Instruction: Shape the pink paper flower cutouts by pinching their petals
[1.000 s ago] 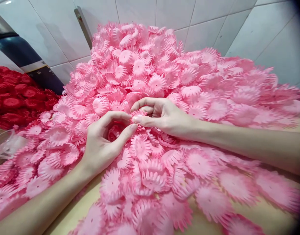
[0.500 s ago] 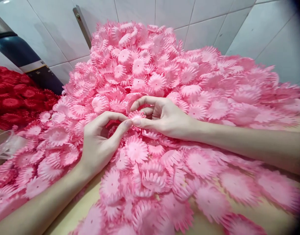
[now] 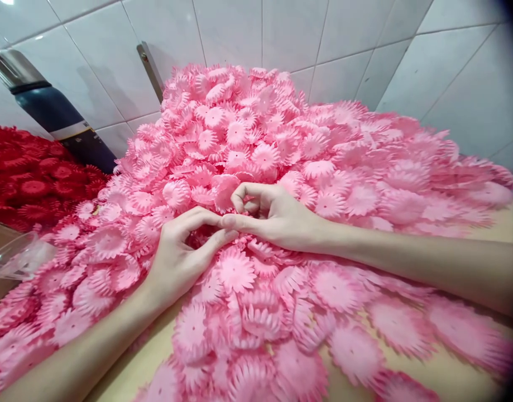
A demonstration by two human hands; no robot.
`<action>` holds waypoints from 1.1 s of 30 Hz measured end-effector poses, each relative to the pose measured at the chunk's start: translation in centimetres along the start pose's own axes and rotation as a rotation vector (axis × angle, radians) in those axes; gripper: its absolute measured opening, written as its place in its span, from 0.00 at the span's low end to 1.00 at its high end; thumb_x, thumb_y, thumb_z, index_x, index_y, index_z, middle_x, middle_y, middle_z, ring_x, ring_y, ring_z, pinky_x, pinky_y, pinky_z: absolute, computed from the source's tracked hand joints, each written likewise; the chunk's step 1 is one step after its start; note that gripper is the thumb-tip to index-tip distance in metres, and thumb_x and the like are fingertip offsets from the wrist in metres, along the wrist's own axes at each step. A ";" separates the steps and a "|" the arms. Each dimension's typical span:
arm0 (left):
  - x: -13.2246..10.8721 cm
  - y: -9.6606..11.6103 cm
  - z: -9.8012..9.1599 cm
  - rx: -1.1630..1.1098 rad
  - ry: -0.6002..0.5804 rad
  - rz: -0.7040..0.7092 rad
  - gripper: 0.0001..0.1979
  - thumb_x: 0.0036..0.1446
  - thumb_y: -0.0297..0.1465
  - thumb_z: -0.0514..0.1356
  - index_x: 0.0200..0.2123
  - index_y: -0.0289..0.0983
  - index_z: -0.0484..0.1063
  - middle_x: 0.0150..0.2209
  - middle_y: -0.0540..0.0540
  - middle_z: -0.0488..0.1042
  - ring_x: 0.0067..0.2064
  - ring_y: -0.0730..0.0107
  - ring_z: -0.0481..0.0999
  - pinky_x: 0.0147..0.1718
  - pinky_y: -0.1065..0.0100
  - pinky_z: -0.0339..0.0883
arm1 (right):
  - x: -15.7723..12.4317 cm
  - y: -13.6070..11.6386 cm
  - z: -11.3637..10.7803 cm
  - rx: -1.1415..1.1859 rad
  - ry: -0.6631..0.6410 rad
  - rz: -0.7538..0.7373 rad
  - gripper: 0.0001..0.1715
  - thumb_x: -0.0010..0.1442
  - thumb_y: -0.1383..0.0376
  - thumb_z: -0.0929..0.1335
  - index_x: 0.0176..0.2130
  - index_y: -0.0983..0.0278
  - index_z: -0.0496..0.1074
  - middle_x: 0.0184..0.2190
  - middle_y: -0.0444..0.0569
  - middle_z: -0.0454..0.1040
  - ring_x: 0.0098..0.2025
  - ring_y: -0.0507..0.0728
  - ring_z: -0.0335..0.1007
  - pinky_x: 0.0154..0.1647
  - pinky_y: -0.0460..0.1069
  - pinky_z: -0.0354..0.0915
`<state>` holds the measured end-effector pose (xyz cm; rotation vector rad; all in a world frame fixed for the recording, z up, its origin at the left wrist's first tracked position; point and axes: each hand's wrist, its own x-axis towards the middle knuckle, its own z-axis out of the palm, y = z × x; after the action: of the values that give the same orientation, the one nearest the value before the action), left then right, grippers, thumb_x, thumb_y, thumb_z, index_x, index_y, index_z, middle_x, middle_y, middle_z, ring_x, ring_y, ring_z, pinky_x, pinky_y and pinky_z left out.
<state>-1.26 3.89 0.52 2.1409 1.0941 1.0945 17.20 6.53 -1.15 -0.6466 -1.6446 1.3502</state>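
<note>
Low over the front of a big heap of pink fabric flower pieces (image 3: 236, 271), my two hands meet at the fingertips. My left hand (image 3: 176, 251) comes from the lower left, its thumb and fingers pinched together. From the right reaches my right hand (image 3: 281, 220), its thumb stretched against the left fingertips and its other fingers curled in. The small pink flower piece between them is almost wholly covered by the fingers. Round pieces with fringed edges and a tiny centre hole lie all around the hands.
At the left is a pile of red flower pieces (image 3: 32, 187), with a dark blue bottle (image 3: 51, 114) behind it. A clear plastic container (image 3: 19, 257) stands at the left edge. White wall tiles (image 3: 226, 33) rise behind the heap. Pale tabletop (image 3: 130, 357) shows in front.
My left fingers have closed in and my right thumb now overlaps them, covering the pink flower piece that showed between them. The view has tilted up slightly.
</note>
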 end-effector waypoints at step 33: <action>1.2 -0.7 0.4 -0.569 0.508 -0.392 0.08 0.59 0.33 0.59 0.29 0.37 0.67 0.27 0.52 0.71 0.26 0.75 0.70 0.29 0.71 0.68 | 0.1 -0.5 0.0 0.074 0.104 0.081 0.22 0.49 0.62 0.77 0.30 0.64 0.61 0.18 0.35 0.59 0.21 0.45 0.49 0.21 0.44 0.46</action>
<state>-0.76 5.22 0.31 1.1807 1.1648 1.5601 17.19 6.45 -0.62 -0.7336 -1.4926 1.4051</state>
